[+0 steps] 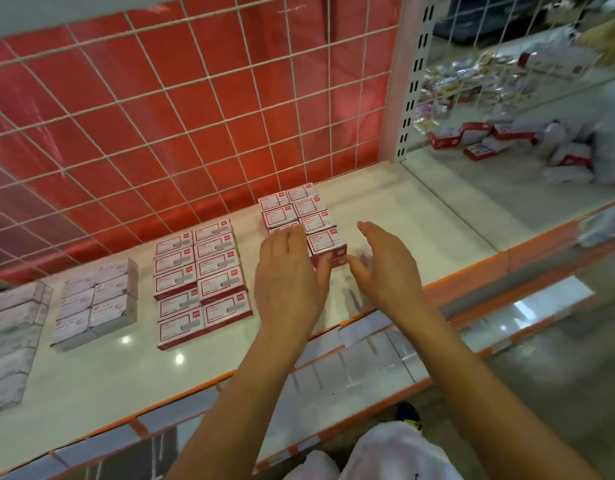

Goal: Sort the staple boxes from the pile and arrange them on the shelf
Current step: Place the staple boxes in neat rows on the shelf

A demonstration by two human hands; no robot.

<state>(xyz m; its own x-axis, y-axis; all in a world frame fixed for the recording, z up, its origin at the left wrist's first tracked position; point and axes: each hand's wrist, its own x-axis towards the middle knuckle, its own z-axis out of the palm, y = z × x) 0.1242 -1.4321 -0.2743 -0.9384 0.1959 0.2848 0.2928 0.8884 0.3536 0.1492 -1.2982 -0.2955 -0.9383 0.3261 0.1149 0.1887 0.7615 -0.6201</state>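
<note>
On the white shelf (403,209), a block of small red-and-white staple boxes (308,214) stands two across and four deep, close to the wire grid (195,116) at the back. The left hand (292,282) lies palm down on the near left part of this block, its fingers (282,242) fairly straight and close together across the box tops, holding nothing. The right hand (389,268) hovers just beside the block's right side, fingers apart and relaxed, its thumb near the front corner box.

Left of this block, apart from it, sits a larger block of red-and-white boxes (202,271). Further left are a block of grey-white boxes (98,299) and another pale block (11,334) at the frame's edge. Beyond the upright on the right, the unsorted pile (489,140) of boxes and packets lies on the neighbouring shelf.
</note>
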